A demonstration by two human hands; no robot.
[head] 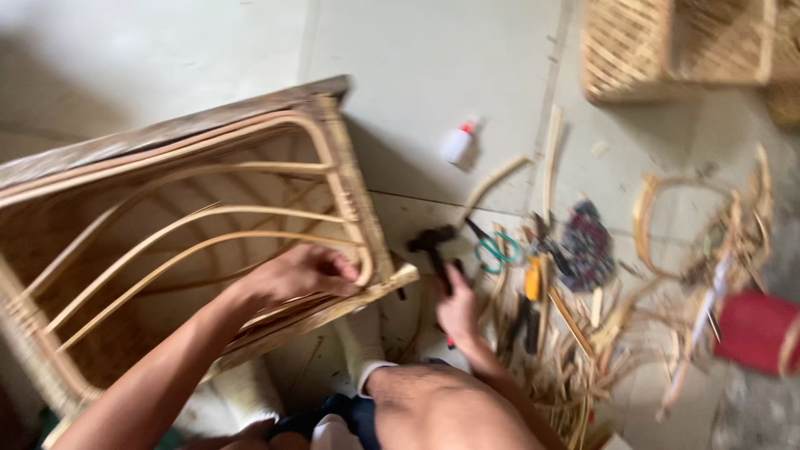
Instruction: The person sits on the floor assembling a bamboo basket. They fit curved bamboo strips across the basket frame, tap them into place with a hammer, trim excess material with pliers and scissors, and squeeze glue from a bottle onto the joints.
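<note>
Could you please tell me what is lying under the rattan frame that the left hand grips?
Pale floor shows through the rattan frame beside the left hand; its far side stays hidden.

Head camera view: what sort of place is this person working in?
Probably a rattan furniture workshop, with the work done on the floor. A curved-cane rattan frame lies under the left hand, the right hand grips a black hammer, and loose cane offcuts lie about.

The red container (pixel 757 330) at three o'clock is blurred; the woven basket (pixel 667 46) at one o'clock is cut off by the top edge.
</note>
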